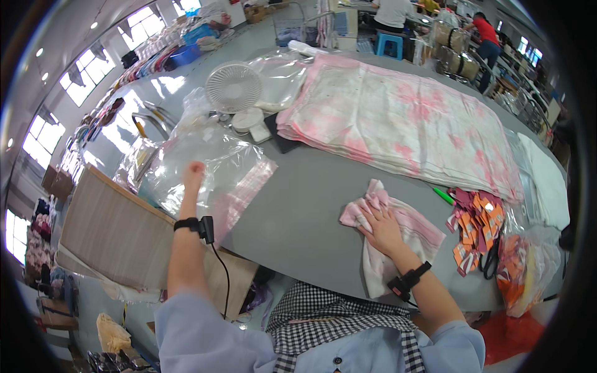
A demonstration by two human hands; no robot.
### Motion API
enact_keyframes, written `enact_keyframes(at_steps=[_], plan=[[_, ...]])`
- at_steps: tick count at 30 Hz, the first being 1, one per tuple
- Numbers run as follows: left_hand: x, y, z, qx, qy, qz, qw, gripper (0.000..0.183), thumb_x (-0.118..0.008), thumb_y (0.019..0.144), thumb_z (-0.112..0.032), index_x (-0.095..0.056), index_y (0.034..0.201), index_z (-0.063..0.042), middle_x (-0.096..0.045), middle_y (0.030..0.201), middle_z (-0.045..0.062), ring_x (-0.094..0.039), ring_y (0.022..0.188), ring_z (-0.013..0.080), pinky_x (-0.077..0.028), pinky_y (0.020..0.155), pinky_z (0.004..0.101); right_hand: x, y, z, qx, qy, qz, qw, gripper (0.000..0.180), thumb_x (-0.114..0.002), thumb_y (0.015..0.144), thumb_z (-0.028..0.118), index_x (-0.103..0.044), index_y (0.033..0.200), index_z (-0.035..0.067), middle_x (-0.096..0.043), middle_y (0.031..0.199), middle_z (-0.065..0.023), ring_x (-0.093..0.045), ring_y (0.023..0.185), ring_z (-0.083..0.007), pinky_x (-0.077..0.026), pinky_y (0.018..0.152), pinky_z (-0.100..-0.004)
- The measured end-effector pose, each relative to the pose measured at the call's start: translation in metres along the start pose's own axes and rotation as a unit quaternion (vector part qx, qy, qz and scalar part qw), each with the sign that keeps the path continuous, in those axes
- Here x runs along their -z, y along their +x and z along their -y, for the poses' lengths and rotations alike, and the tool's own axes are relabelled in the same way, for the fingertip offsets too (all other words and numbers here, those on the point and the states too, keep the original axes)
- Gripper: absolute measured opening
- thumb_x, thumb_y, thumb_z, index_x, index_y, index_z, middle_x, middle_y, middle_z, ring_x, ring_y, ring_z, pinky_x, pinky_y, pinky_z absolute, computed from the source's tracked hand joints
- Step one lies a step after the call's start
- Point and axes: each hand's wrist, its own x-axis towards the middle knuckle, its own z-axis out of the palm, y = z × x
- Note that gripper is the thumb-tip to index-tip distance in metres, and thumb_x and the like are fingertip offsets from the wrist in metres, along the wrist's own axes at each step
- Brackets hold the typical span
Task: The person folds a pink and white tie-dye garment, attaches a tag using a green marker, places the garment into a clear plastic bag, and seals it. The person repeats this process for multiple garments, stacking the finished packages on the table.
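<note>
My right hand point(383, 229) lies spread on a crumpled pink and white cloth point(415, 219) at the near part of the grey table point(298, 214); whether its fingers pinch the fabric I cannot tell. My left hand point(195, 171) is over a pile of clear plastic bags point(224, 163) on the left, its fingers curled and partly hidden. Beyond both hands lies a large stack of pink and white patterned cloths point(396, 116). Right of the crumpled cloth are a green pen-like item point(444, 196) and a heap of orange and maroon tags point(480, 224).
A white fan point(234, 87) stands at the table's back left, near a dark flat item point(282, 135). Black-handled scissors point(489, 261) and a plastic bag of orange items point(527, 265) are at the right. A wood-grain board point(116, 219) adjoins the left edge. Other people work far behind.
</note>
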Motion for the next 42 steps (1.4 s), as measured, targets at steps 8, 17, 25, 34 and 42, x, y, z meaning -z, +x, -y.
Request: enact_keyframes(at_steps=[8, 17, 25, 34, 42], plan=[[-0.089, -0.17, -0.13, -0.291, 0.213, 0.268, 0.893, 0.013, -0.058, 0.084, -0.011, -0.059, 0.092, 0.0, -0.059, 0.105, 0.014, -0.054, 0.107, 0.0344, -0.043, 0.092, 0.0416, -0.009, 0.001, -0.007, 0.059, 0.054, -0.056, 0.995, 0.049, -0.06, 0.081, 0.01, -0.054, 0.129, 0.013, -0.053, 0.133, -0.0102, -0.044, 0.128, -0.032, -0.034, 0.108, -0.0437], [-0.164, -0.246, -0.143, -0.246, 0.011, 0.298, 0.922, 0.011, -0.045, 0.092, -0.007, -0.045, 0.103, -0.004, -0.052, 0.112, 0.013, -0.05, 0.111, 0.0332, -0.027, 0.103, 0.0578, 0.011, -0.046, 0.015, 0.07, 0.101, -0.166, 0.978, 0.053, -0.06, 0.076, 0.006, -0.056, 0.129, 0.013, -0.053, 0.134, -0.0113, -0.046, 0.126, -0.0347, -0.037, 0.104, -0.0441], [-0.116, -0.286, -0.199, -0.439, 0.014, 0.162, 0.883, 0.032, -0.056, 0.087, -0.014, -0.048, 0.116, -0.005, -0.055, 0.125, 0.015, -0.047, 0.122, 0.0274, -0.024, 0.106, 0.0553, -0.005, -0.028, 0.06, 0.079, 0.122, -0.058, 0.988, 0.05, -0.064, 0.073, 0.009, -0.059, 0.123, 0.015, -0.054, 0.13, -0.0102, -0.047, 0.122, -0.0355, -0.04, 0.096, -0.0445], [-0.11, -0.377, -0.141, -0.33, 0.233, 0.355, 0.843, 0.05, -0.047, 0.092, -0.03, -0.046, 0.134, -0.004, -0.047, 0.14, 0.012, -0.035, 0.136, 0.0238, -0.009, 0.104, 0.0698, -0.024, 0.047, 0.095, 0.109, -0.048, -0.054, 0.991, 0.043, -0.061, 0.084, 0.029, -0.058, 0.126, 0.022, -0.046, 0.136, -0.0087, -0.042, 0.125, -0.0342, -0.028, 0.1, -0.0599], [-0.089, -0.392, -0.151, -0.31, 0.201, 0.362, 0.856, 0.071, -0.065, 0.081, -0.045, -0.043, 0.139, -0.011, -0.052, 0.13, 0.011, -0.046, 0.123, 0.025, -0.017, 0.101, 0.0714, -0.027, 0.122, 0.085, 0.106, 0.113, 0.0, 0.988, 0.066, -0.046, 0.091, 0.052, -0.035, 0.146, 0.018, -0.027, 0.152, -0.0148, -0.024, 0.139, -0.0398, -0.012, 0.115, -0.0519]])
